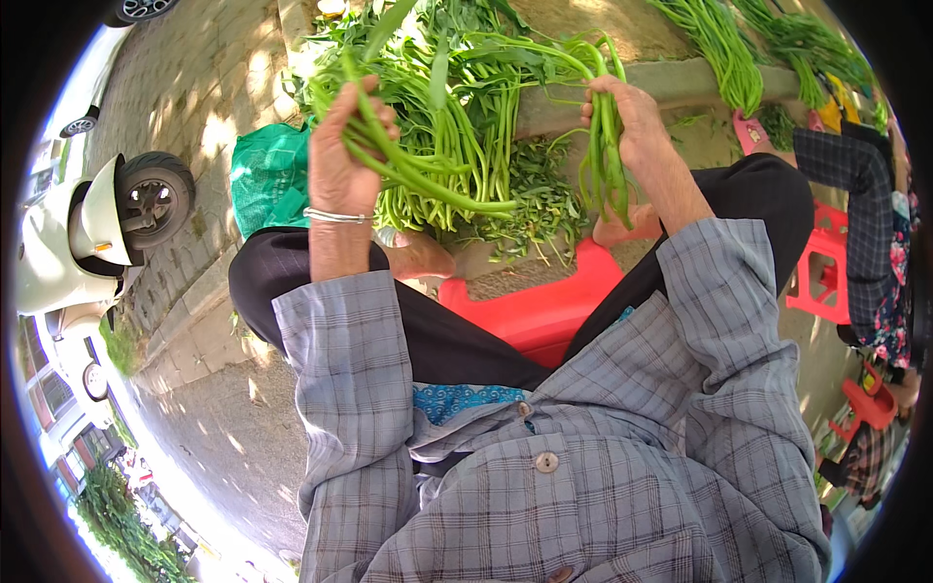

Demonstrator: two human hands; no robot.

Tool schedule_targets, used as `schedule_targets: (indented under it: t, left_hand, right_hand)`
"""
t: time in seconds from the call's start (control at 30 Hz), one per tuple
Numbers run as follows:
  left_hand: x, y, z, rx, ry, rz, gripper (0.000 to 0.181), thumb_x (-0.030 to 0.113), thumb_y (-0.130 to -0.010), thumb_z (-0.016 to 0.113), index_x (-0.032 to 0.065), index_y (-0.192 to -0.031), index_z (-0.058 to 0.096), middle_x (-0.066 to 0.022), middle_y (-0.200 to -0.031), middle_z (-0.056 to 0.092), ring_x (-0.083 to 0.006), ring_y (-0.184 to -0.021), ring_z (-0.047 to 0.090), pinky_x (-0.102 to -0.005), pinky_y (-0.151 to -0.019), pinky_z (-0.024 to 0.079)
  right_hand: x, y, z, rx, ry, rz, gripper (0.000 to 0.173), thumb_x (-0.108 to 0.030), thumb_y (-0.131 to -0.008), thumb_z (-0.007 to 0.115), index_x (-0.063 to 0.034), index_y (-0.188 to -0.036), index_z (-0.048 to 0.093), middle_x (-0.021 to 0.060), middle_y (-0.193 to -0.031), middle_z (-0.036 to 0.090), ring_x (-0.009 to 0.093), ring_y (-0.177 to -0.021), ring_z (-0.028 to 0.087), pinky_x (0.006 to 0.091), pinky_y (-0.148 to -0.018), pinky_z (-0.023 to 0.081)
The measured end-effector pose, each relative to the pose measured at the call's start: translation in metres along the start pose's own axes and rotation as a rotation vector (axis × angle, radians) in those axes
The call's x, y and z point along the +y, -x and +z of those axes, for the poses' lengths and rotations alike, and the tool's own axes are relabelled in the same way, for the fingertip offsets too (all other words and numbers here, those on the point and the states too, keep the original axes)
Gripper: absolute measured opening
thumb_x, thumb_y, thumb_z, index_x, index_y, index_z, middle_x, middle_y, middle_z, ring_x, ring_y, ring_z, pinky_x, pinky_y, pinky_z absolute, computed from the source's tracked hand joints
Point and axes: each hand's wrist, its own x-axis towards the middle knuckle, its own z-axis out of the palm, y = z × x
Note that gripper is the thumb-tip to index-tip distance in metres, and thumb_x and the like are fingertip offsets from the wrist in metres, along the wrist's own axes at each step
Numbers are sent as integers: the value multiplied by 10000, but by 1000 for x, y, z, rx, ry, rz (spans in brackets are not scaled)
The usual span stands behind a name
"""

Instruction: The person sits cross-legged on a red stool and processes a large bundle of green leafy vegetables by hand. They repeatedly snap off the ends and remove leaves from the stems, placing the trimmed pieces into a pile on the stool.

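My left hand (350,149), with a silver bangle at the wrist, grips a few long green water spinach stalks (430,191) whose cut ends point to the right. In my right hand (628,120) is a small bunch of water spinach stems (603,157); their ends hang down and their leafy tops trail left. Between and beyond the hands lies a large heap of water spinach (466,131) with its stems towards me. Loose plucked leaves (539,200) are scattered on the ground right of the heap, near my bare feet.
I sit on a red plastic stool (525,306). A green woven bag (271,178) stands left of the heap. More green bundles (729,69) lie at upper right, by a seated person in dark checked trousers (867,175). A parked scooter (87,233) is at the left.
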Motion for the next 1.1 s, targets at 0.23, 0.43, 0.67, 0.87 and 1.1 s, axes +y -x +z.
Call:
schedule_targets:
  t: [0.23, 0.43, 0.67, 0.87, 1.1]
  left_hand:
    - [-51, -4, 19, 75, -10, -233, 287, 207, -846, 573, 4, -1046, 539, -15, -728, 521, -143, -682, 516, -262, -601, 444]
    - [-75, 2, 36, 144, -36, -179, 165, 96, -751, 679, 34, -897, 635, 10, -766, 596, -92, -629, 523, -240, -548, 433]
    - [-91, 9, 41, 75, -137, -211, 235, 150, -828, 596, 10, -1016, 583, -17, -837, 587, -130, -741, 554, -295, -675, 478]
    - [-89, 6, 31, -37, -13, -303, 237, 131, -842, 540, -14, -1030, 535, -52, -859, 561, -191, -794, 546, -346, -755, 459]
    - [-81, 4, 27, -4, -145, -387, 277, 197, -871, 504, -27, -1033, 530, -85, -878, 567, -226, -846, 565, -364, -712, 449]
  right_hand:
    - [10, 39, 38, -224, -15, -55, 161, -83, -709, 635, 10, -812, 553, 79, -724, 603, 121, -538, 560, 234, -500, 483]
    - [20, 56, 48, -377, 119, -121, 208, -108, -712, 631, 4, -874, 566, 47, -716, 595, 95, -559, 544, 219, -527, 448]
    - [35, 59, 53, -309, 266, -159, 228, -102, -701, 645, 16, -877, 560, 29, -704, 583, 80, -548, 529, 217, -496, 432]
    - [36, 50, 47, -319, 149, -126, 203, -100, -713, 631, 1, -877, 567, 31, -695, 587, 74, -513, 522, 203, -468, 433]
    - [32, 48, 43, -287, 142, -67, 178, -97, -711, 629, -7, -850, 564, 37, -691, 584, 85, -501, 521, 217, -456, 442]
